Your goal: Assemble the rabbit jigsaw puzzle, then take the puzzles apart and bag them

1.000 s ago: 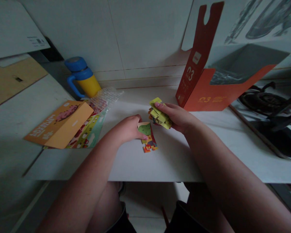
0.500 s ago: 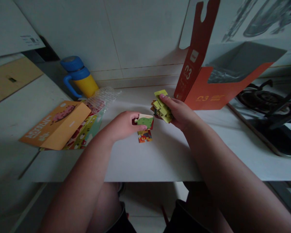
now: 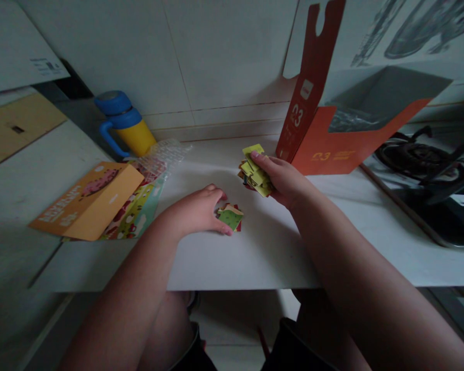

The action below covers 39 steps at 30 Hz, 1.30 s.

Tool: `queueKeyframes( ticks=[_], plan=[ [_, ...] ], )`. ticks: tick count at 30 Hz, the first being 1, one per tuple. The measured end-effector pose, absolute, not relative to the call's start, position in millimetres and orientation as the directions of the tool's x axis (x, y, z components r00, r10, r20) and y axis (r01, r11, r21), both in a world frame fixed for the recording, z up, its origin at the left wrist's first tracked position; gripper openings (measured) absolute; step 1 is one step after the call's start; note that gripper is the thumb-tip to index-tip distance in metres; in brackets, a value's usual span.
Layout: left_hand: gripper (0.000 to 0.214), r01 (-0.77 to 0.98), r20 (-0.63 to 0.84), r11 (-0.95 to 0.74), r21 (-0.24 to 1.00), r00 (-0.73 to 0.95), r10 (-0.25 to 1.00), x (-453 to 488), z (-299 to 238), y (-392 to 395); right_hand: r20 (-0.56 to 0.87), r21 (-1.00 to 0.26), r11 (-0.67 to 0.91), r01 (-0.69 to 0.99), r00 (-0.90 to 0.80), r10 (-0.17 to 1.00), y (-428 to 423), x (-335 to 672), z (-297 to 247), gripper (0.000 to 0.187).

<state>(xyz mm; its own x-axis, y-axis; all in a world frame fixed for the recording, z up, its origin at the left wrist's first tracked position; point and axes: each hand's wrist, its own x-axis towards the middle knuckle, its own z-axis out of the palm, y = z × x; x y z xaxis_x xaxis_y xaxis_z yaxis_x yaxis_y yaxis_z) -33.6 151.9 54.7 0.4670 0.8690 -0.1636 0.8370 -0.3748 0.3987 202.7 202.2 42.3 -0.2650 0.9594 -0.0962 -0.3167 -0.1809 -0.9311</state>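
Observation:
My left hand (image 3: 195, 211) rests on the white countertop (image 3: 255, 247) with its fingers curled down onto a green puzzle piece (image 3: 230, 217), which lies on top of a red and orange piece. My right hand (image 3: 284, 180) hovers just behind and to the right, closed around a stack of yellow-green puzzle pieces (image 3: 254, 173). Both forearms reach in from the bottom of the view.
An orange puzzle box (image 3: 85, 201) lies at the left over a colourful picture sheet (image 3: 137, 208) and a clear plastic bag (image 3: 163, 154). A blue and yellow cup (image 3: 127, 126) stands by the wall. A tall red cardboard package (image 3: 332, 123) is behind my right hand; a gas stove (image 3: 429, 170) is on the right.
My left hand lifted the green piece, then set it down flat on the counter over the red piece. My right hand kept hold of the stack and barely moved.

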Motion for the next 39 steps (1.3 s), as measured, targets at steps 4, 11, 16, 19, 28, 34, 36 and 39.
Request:
queueKeyframes(
  ticks=[4, 11, 16, 19, 28, 34, 36, 39],
  plan=[
    [0.065, 0.83, -0.15, -0.429, 0.357, 0.504, 0.85, -27, 52, 151, -0.094, -0.937, -0.178, -0.302, -0.274, 0.957, 201, 202, 42, 0.043],
    [0.059, 0.822, -0.153, -0.345, 0.453, 0.453, 0.878, -26, 51, 153, -0.103, -0.939, -0.184, -0.292, -0.272, 0.957, 200, 201, 41, 0.042],
    [0.033, 0.702, -0.178, -0.14, 0.699, 0.36, 0.916, -25, 42, 163, -0.058, -0.945, -0.156, -0.288, -0.321, 0.945, 193, 195, 46, 0.042],
    [0.024, 0.455, -0.149, 0.029, 0.89, 0.23, 0.962, -19, 35, 170, -0.035, -0.947, -0.133, -0.291, -0.318, 0.948, 185, 186, 47, 0.047],
    [0.007, -0.117, -0.152, 0.173, 0.978, 0.172, 0.973, 2, 30, 173, -0.001, -0.946, -0.033, -0.322, -0.101, 0.995, 192, 170, 22, 0.059],
    [0.01, -0.166, -0.14, 0.17, 0.971, 0.179, 0.974, 3, 26, 175, -0.056, -0.935, -0.074, -0.348, -0.062, 0.996, 194, 166, 20, 0.06],
    [0.014, -0.188, -0.117, 0.154, 0.97, 0.196, 0.974, 1, 27, 175, -0.048, -0.931, -0.068, -0.359, -0.063, 0.997, 192, 166, 24, 0.058],
    [0.02, -0.203, -0.083, 0.132, 0.97, 0.235, 0.968, -3, 30, 174, -0.046, -0.914, -0.088, -0.395, -0.115, 0.992, 191, 167, 29, 0.054]
  ],
)
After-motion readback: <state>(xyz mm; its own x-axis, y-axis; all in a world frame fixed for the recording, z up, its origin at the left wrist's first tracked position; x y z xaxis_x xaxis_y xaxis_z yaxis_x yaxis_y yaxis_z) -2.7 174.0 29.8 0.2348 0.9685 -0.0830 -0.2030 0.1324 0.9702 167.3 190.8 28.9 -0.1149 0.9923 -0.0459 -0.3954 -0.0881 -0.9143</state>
